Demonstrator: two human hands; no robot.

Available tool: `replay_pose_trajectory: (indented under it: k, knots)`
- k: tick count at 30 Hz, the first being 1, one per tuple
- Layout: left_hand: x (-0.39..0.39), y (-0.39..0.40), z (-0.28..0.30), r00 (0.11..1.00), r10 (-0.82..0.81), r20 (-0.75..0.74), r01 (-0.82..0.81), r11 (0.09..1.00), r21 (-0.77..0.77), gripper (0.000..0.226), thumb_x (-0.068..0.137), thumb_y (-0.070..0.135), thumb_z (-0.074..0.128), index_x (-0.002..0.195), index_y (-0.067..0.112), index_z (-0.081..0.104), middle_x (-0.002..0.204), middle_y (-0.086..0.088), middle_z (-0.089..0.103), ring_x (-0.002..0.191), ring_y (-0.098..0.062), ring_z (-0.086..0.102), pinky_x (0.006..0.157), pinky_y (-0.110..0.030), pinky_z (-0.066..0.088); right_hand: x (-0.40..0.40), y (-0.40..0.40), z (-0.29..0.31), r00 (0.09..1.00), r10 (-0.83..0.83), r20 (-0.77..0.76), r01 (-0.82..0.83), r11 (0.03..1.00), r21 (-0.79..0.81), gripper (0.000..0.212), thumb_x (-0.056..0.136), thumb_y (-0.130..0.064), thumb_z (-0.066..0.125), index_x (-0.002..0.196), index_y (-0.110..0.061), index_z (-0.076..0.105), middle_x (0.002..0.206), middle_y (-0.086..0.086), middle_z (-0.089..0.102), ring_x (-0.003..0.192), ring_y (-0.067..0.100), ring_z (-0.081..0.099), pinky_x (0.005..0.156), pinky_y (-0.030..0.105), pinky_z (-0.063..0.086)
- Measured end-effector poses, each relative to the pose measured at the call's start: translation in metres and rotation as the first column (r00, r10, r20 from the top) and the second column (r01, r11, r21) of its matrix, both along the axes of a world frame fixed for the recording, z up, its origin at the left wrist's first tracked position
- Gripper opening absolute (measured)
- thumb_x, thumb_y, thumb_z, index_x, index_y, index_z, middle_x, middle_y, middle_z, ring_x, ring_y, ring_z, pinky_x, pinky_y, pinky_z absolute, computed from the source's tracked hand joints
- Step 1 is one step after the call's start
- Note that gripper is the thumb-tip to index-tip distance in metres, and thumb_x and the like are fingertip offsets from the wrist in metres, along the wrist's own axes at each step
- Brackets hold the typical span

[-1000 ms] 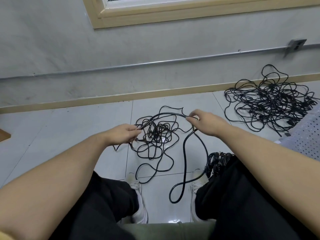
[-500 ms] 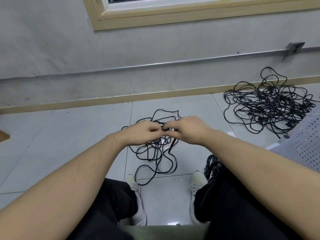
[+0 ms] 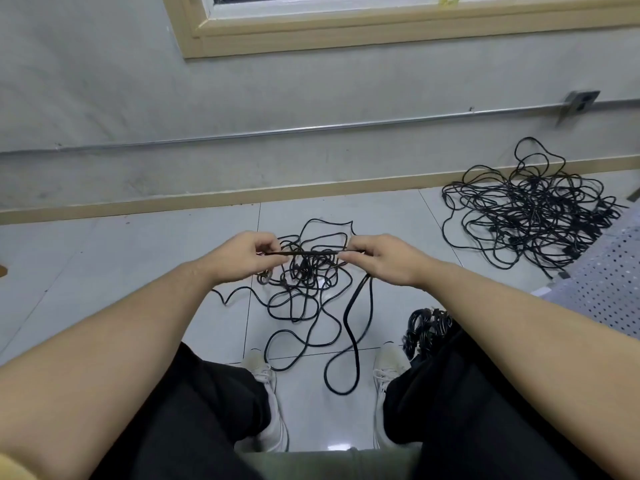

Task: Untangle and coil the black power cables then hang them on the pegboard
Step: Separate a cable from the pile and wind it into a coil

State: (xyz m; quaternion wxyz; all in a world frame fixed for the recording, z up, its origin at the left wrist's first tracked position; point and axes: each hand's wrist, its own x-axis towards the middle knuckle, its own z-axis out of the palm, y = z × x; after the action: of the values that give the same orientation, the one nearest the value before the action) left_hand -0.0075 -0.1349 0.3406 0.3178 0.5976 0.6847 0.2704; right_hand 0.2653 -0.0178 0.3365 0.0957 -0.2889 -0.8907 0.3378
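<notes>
Both bare forearms reach forward toward twelve o'clock. The left hand [image 3: 251,256] and right hand [image 3: 379,259] sit level, knuckles up, fingers curled, apparently pinching a taut cable [image 3: 306,253] between them.

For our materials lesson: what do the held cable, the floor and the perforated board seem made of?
Cable: black rubber or plastic sheath, matte and flexible, judging by its loops. Floor: glazed tile, glossy, with grout lines. Perforated board: probably painted metal or hardboard; pale with regular holes.

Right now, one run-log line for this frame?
phase: untangling | left hand: pinches cable | right hand: pinches same cable, taut between hands | tangle: on floor | big pile: untouched | pegboard: nothing hung in view
</notes>
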Motion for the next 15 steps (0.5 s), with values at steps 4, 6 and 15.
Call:
replay_pose_trajectory:
  k: [4,6,15]
  knots:
    - [-0.008,0.0,0.009,0.992,0.057,-0.11,-0.053,0.998,0.04,0.029,0.092,0.039,0.074,0.076,0.015,0.071,0.061,0.002,0.057,0.057,-0.009,0.043,0.061,-0.028,0.035,-0.004,0.0,0.0,0.995,-0.077,-0.07,0.069,0.99,-0.121,0.034,0.102,-0.045,0.055,0.082,-0.019,0.055,0.055,-0.018,0.049,0.056,0.005,0.044,0.065,0.029,0.041]
    - [-0.005,0.001,0.014,0.983,0.093,-0.161,-0.079,0.993,0.086,0.031,0.093,0.044,0.072,0.073,0.02,0.07,0.056,0.01,0.049,0.054,-0.01,0.038,0.059,-0.03,0.032,-0.006,0.004,-0.001,0.995,-0.104,-0.002,0.103,0.989,-0.103,0.034,0.102,-0.05,0.052,0.09,-0.019,0.058,0.053,-0.015,0.055,0.051,0.003,0.047,0.062,0.027,0.042]
    - [0.065,0.01,0.034,0.988,0.112,0.11,-0.123,0.987,0.104,0.026,0.095,0.038,0.07,0.077,0.02,0.071,0.049,0.014,0.04,0.044,-0.007,0.03,0.044,-0.021,0.026,-0.021,0.01,0.002,0.912,-0.218,0.348,0.068,0.916,0.395,0.038,0.091,-0.061,0.059,0.085,-0.025,0.068,0.092,0.002,0.057,0.099,0.025,0.051,0.084,0.035,0.044]
